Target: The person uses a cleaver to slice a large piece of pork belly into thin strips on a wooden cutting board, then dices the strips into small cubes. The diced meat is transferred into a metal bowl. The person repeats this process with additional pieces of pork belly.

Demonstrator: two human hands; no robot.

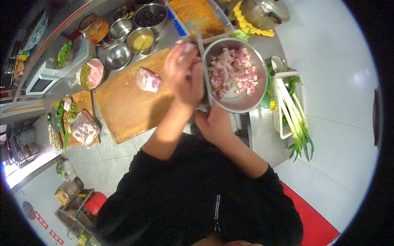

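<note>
Raw diced meat (232, 70) lies in a round steel bowl (261, 92). My left hand (184, 73) is raised at the right end of a wooden cutting board (129, 107), over a narrow metal container (201, 52) beside the bowl. Motion blurs this hand; pinkish meat shows around its fingers, but whether it grips any is unclear. My right hand (215, 121) is low at the near side of the bowl and container, its fingertips partly hidden, so its grip cannot be made out. A piece of raw meat (148, 80) rests on the board, left of my left hand.
Steel bowls (118, 57) and a plastic tub of orange-brown food (200, 18) line the back. A lidded pot (266, 13) stands back right. Scallions (291, 110) lie across a white basket (275, 120) at right. Another meat piece (84, 127) sits on a smaller board at left.
</note>
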